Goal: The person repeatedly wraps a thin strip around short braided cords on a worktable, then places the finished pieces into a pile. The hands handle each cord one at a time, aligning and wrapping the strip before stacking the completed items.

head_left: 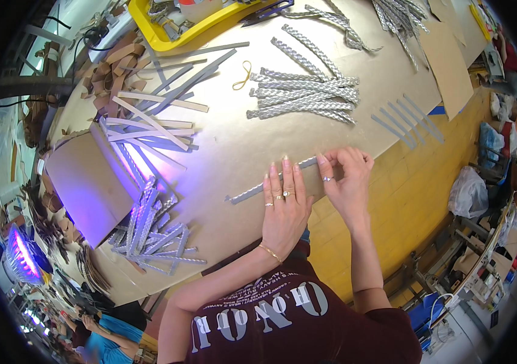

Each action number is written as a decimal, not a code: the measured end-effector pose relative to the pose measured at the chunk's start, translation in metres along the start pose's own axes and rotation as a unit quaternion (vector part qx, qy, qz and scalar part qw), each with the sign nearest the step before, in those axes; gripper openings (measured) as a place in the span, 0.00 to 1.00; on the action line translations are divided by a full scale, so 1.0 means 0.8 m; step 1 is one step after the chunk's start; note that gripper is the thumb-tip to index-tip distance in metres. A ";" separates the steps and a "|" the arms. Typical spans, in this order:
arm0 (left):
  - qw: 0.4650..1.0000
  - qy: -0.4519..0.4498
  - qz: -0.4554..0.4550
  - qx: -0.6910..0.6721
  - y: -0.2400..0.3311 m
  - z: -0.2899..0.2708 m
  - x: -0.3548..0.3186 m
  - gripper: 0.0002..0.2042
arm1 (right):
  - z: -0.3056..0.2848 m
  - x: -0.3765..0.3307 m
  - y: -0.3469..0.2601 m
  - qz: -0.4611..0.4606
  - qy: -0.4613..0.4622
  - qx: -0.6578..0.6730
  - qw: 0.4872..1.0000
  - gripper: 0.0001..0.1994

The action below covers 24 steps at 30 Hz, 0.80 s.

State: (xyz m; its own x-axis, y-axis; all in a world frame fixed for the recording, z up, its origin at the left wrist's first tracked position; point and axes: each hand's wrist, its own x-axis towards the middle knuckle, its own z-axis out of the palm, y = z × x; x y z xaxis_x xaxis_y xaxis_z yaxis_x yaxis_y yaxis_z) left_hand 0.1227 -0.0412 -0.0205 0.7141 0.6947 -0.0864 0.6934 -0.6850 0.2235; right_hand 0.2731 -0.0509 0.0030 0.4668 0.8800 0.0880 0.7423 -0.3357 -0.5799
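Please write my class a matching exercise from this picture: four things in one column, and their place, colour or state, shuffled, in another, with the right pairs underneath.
Column one
1. Left hand
2. Plastic tray
3. Right hand
4. Bundle of braided straps

Column two
A. Bent, at the right end of a braided strip
B. Silver-grey, lying beyond the hands
C. Laid flat across the middle of the strip
D. Yellow, at the top edge of the picture

Right pairs: 1-C, 2-D, 3-A, 4-B
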 end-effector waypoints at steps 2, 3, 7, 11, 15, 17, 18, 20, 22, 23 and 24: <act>1.000 0.000 0.000 0.002 0.001 -0.001 0.001 0.37 | 0.004 -0.003 0.003 -0.008 0.004 -0.004 1.000 0.07; 1.000 -0.001 0.000 0.006 0.001 -0.001 0.001 0.37 | 0.006 -0.005 0.004 -0.013 0.015 -0.008 1.000 0.06; 0.999 0.017 -0.001 0.036 0.004 -0.001 0.003 0.33 | 0.016 -0.010 0.007 -0.030 0.044 -0.020 0.998 0.06; 0.998 0.036 -0.005 0.049 0.006 0.000 0.006 0.29 | 0.021 -0.014 0.009 -0.030 0.053 -0.017 0.998 0.06; 0.997 0.030 -0.004 0.068 0.007 0.000 0.007 0.27 | 0.023 -0.016 0.010 -0.028 0.062 -0.013 0.998 0.06; 0.997 0.030 -0.003 0.072 0.007 -0.001 0.007 0.27 | 0.024 -0.017 0.010 -0.025 0.067 -0.011 0.997 0.05; 0.997 0.030 -0.002 0.072 0.007 -0.001 0.007 0.27 | 0.025 -0.017 0.010 -0.024 0.064 -0.012 0.998 0.06; 0.997 0.029 -0.001 0.076 0.007 -0.002 0.007 0.27 | 0.026 -0.017 0.009 -0.021 0.065 -0.012 0.998 0.07; 0.996 0.026 0.001 0.083 0.006 -0.001 0.007 0.27 | 0.029 -0.017 0.006 0.000 0.087 -0.012 0.996 0.10; 0.996 0.028 0.001 0.085 0.006 -0.001 0.007 0.28 | 0.030 -0.017 0.004 0.011 0.101 -0.010 0.995 0.11; 0.996 0.031 0.001 0.085 0.006 0.000 0.007 0.28 | 0.029 -0.016 0.003 0.033 0.112 -0.004 0.993 0.13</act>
State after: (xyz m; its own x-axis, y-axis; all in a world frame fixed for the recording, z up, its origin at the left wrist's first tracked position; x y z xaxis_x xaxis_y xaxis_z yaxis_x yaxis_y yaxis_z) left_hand 0.1301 -0.0410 -0.0197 0.7117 0.7021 -0.0257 0.7022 -0.7098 0.0553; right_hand 0.2577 -0.0555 -0.0183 0.6087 0.7597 0.2287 0.7101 -0.3931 -0.5842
